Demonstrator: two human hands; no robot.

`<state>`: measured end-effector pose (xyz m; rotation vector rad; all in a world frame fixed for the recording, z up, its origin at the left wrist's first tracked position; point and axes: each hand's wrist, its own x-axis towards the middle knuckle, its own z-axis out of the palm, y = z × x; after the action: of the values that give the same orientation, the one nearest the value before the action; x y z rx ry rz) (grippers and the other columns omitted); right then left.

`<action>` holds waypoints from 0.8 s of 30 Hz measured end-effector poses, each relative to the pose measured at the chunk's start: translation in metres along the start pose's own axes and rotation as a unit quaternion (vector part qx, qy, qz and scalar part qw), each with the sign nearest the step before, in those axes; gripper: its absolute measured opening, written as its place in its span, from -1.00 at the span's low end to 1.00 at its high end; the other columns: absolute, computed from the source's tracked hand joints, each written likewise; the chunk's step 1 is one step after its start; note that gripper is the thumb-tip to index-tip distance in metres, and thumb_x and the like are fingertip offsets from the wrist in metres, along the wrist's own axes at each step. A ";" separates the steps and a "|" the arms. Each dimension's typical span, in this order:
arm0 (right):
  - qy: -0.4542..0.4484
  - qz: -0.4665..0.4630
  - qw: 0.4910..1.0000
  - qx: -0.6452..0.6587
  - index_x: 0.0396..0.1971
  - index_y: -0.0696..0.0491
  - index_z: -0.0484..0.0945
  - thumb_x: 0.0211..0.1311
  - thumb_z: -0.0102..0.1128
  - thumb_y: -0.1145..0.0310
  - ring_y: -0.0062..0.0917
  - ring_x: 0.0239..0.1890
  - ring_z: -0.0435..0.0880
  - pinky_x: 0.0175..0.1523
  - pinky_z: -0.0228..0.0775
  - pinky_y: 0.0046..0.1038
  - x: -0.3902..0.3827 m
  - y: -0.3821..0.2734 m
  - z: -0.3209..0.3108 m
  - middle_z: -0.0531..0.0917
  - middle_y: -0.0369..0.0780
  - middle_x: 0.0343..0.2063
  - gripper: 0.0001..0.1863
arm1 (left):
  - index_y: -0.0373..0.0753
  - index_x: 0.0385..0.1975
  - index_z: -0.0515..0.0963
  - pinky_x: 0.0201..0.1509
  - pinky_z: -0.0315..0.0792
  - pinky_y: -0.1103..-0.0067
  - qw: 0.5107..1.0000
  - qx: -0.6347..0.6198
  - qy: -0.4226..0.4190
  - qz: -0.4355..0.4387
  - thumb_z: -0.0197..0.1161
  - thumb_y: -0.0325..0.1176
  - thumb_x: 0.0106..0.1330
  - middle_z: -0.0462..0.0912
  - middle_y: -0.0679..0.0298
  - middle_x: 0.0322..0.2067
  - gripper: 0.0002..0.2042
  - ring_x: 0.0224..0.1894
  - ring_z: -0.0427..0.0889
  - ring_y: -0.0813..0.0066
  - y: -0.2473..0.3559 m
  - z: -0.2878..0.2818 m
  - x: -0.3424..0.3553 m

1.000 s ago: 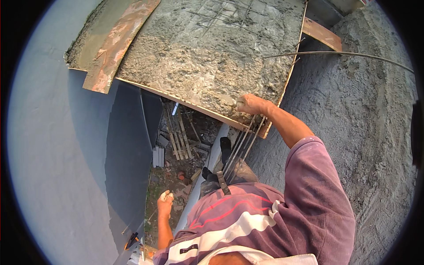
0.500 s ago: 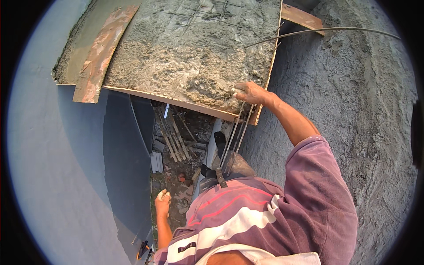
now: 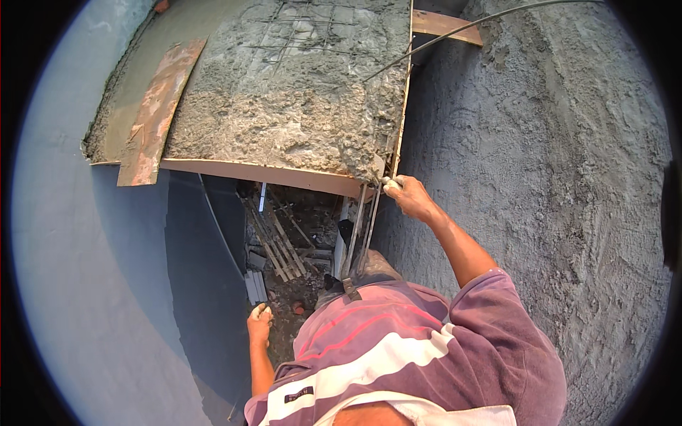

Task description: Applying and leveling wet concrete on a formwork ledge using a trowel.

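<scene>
Just beyond my curled right hand (image 3: pixel 405 194), whose grip I cannot tell, rough concrete (image 3: pixel 298 117) may crumble over the edge board (image 3: pixel 298 179) if pushed outward.

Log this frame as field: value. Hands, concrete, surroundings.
Right hand: at concrete's near right corner; grip unclear
Left hand: lower, fingers curled; contents not visible
Concrete surface: rough mid and right, smoother far left
Plank: on concrete's left part, overhanging near edge
Edge board: along near edge
Walls: smooth left wall, rough right wall
</scene>
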<state>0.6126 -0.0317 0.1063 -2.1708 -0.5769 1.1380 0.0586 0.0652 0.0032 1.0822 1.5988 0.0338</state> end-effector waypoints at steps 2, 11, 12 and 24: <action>0.024 0.020 0.998 0.051 -0.23 0.18 0.56 0.36 0.19 0.17 -0.61 -0.68 0.49 -0.59 0.36 -0.44 -0.007 0.007 0.009 0.53 -0.29 -0.63 -0.67 | -0.31 0.18 0.49 -0.18 0.46 0.60 1.000 -0.015 0.001 0.002 0.27 -0.30 0.36 0.66 0.35 -0.16 -0.57 -0.21 0.63 0.59 0.000 0.000 -0.001; 0.036 0.038 0.949 0.311 -0.16 0.06 0.48 0.32 0.28 0.24 -0.61 -0.66 0.50 -0.65 0.36 -0.50 -0.010 0.013 0.041 0.52 -0.30 -0.58 -0.74 | -0.30 0.19 0.49 -0.21 0.44 0.63 1.000 -0.021 0.014 0.008 0.27 -0.32 0.36 0.65 0.39 -0.21 -0.58 -0.25 0.61 0.62 -0.020 -0.014 -0.018; 0.032 0.034 0.925 0.377 -0.14 0.05 0.46 0.33 0.27 0.27 -0.60 -0.66 0.51 -0.66 0.37 -0.50 -0.008 0.011 0.042 0.53 -0.28 -0.55 -0.75 | -0.30 0.19 0.49 -0.21 0.44 0.63 1.000 -0.022 0.017 0.007 0.27 -0.32 0.36 0.65 0.39 -0.21 -0.58 -0.25 0.61 0.62 -0.022 -0.017 -0.022; 0.134 -0.049 0.979 0.147 -0.08 0.18 0.41 0.28 0.07 0.25 -0.59 -0.56 0.53 -0.51 0.42 -0.44 -0.007 0.016 -0.046 0.54 -0.22 -0.53 -0.66 | -0.29 0.18 0.49 -0.25 0.45 0.61 0.999 -0.036 0.030 0.005 0.27 -0.29 0.37 0.65 0.37 -0.23 -0.58 -0.30 0.61 0.60 -0.084 -0.051 -0.034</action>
<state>0.6491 -0.0619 0.1194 -1.9712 -0.3651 0.8035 -0.0350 0.0210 0.0010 1.0420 1.6337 0.1326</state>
